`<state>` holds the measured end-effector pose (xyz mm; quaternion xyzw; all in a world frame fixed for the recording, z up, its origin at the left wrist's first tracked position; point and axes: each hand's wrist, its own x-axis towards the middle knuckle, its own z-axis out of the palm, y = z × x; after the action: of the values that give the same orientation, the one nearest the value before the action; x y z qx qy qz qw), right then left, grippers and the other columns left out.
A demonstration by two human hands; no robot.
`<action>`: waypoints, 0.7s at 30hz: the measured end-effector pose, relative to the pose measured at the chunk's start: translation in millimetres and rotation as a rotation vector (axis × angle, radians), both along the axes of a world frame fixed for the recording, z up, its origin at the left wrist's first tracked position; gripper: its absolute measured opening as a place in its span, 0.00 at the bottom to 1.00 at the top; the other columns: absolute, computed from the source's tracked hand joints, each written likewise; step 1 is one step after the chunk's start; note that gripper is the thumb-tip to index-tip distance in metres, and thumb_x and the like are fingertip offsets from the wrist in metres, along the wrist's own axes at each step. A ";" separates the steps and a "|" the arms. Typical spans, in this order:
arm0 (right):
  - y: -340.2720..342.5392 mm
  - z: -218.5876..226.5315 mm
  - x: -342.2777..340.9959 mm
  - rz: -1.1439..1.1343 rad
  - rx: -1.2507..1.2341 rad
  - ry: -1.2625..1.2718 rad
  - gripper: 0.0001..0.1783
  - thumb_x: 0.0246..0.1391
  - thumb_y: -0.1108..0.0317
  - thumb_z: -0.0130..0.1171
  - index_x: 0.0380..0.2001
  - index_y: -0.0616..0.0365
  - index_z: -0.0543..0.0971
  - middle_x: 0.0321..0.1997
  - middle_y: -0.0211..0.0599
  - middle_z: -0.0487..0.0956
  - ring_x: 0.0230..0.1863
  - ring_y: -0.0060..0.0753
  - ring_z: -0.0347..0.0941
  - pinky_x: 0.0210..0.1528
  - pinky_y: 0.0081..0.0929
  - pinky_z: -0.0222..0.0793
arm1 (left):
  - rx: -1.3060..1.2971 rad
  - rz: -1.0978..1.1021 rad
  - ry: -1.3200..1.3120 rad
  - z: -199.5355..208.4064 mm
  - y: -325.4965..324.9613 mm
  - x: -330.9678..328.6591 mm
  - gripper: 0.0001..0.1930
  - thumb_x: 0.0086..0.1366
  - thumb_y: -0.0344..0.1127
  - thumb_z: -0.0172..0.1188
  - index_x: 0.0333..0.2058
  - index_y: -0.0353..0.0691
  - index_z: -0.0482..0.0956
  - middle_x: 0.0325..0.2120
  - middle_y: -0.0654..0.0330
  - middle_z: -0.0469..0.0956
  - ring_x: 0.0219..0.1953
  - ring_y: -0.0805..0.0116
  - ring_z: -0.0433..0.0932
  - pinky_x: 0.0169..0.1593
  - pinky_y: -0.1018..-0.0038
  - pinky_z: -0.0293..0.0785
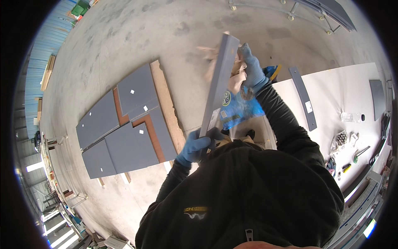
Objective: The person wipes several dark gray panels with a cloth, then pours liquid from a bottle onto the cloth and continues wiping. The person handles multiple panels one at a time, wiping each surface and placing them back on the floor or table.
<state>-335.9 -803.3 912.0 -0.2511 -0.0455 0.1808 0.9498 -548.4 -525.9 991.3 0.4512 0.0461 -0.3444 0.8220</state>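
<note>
My left hand (195, 147), in a blue glove, grips the lower end of a long narrow grey panel (219, 83) that is tilted up in front of my body. A small white label sits on the panel near that hand. My right hand (253, 70), gloved too, is closed on a crumpled beige cloth (237, 79) beside the panel's upper part. The cloth is blurred and partly hidden behind the panel, so I cannot tell how far it touches it. Below my right hand is a blue printed plastic bag (240, 112).
Grey panels (137, 93) with white labels lie on boards at the left. On the white table (331, 83) at the right are a curved grey strip (302, 97), a clear bottle (351, 117), a bag of small parts (341, 139) and hand tools. A wheeled cart (293, 9) stands far right.
</note>
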 end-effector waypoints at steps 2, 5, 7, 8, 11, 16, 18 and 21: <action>34.1 7.9 -12.5 -0.019 0.093 -0.368 0.27 0.77 0.54 0.48 0.70 0.58 0.68 0.60 0.38 0.77 0.55 0.28 0.74 0.58 0.23 0.72 | -0.285 -0.036 0.141 -1.1 -22.8 2.3 0.43 0.59 0.62 0.69 0.60 0.30 0.71 0.47 0.54 0.77 0.36 0.70 0.72 0.43 0.73 0.72; 66.9 20.1 -52.3 -0.048 -0.542 -0.037 0.27 0.73 0.63 0.54 0.71 0.59 0.68 0.55 0.37 0.77 0.48 0.29 0.78 0.51 0.24 0.78 | -0.484 0.042 0.133 -3.2 -39.7 18.9 0.41 0.62 0.64 0.66 0.60 0.36 0.70 0.45 0.59 0.71 0.34 0.73 0.66 0.39 0.74 0.65; 68.7 33.5 -68.2 0.150 -0.700 -0.025 0.31 0.67 0.70 0.60 0.71 0.63 0.67 0.68 0.46 0.71 0.58 0.38 0.77 0.57 0.27 0.78 | -0.601 0.078 0.218 -4.7 -39.9 27.0 0.38 0.64 0.64 0.64 0.58 0.37 0.70 0.45 0.60 0.70 0.34 0.74 0.66 0.39 0.74 0.64; 65.3 45.0 -69.9 0.068 -0.654 -0.355 0.33 0.64 0.72 0.63 0.70 0.64 0.68 0.72 0.48 0.68 0.60 0.41 0.77 0.58 0.28 0.79 | -0.559 0.046 0.177 -5.0 -39.1 29.1 0.37 0.65 0.64 0.64 0.57 0.37 0.70 0.45 0.61 0.70 0.34 0.75 0.66 0.39 0.74 0.63; 45.0 87.2 -43.7 -0.229 -0.814 -0.668 0.38 0.56 0.72 0.71 0.69 0.58 0.71 0.70 0.52 0.69 0.55 0.44 0.80 0.52 0.34 0.83 | -0.515 -0.081 0.152 -5.5 -36.9 22.9 0.39 0.62 0.65 0.67 0.57 0.36 0.71 0.44 0.58 0.71 0.36 0.73 0.69 0.41 0.73 0.67; -35.1 144.3 42.5 -0.650 -0.683 -0.474 0.11 0.66 0.65 0.64 0.47 0.58 0.79 0.39 0.41 0.84 0.31 0.30 0.84 0.29 0.29 0.84 | -0.351 -0.018 0.215 -2.6 -47.2 -1.3 0.41 0.65 0.63 0.65 0.62 0.30 0.70 0.43 0.56 0.77 0.36 0.70 0.75 0.42 0.75 0.73; -46.5 136.4 55.4 -0.864 -0.964 -0.512 0.15 0.65 0.62 0.65 0.48 0.59 0.77 0.45 0.43 0.84 0.38 0.36 0.85 0.36 0.34 0.86 | -0.373 0.053 0.355 0.5 -47.6 1.1 0.41 0.69 0.62 0.62 0.64 0.29 0.69 0.43 0.56 0.78 0.34 0.71 0.75 0.41 0.75 0.74; -16.7 103.7 41.6 -0.629 -1.639 -0.955 0.33 0.56 0.61 0.68 0.64 0.59 0.72 0.73 0.48 0.69 0.72 0.47 0.67 0.75 0.54 0.60 | -0.273 -0.046 0.261 7.4 -46.9 10.7 0.42 0.71 0.65 0.56 0.66 0.32 0.67 0.43 0.60 0.74 0.33 0.75 0.69 0.39 0.76 0.70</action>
<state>-294.3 -820.0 1015.7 -0.8756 -0.2151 -0.2231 0.3704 -537.7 -572.9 998.7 0.2881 0.0948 -0.4216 0.8545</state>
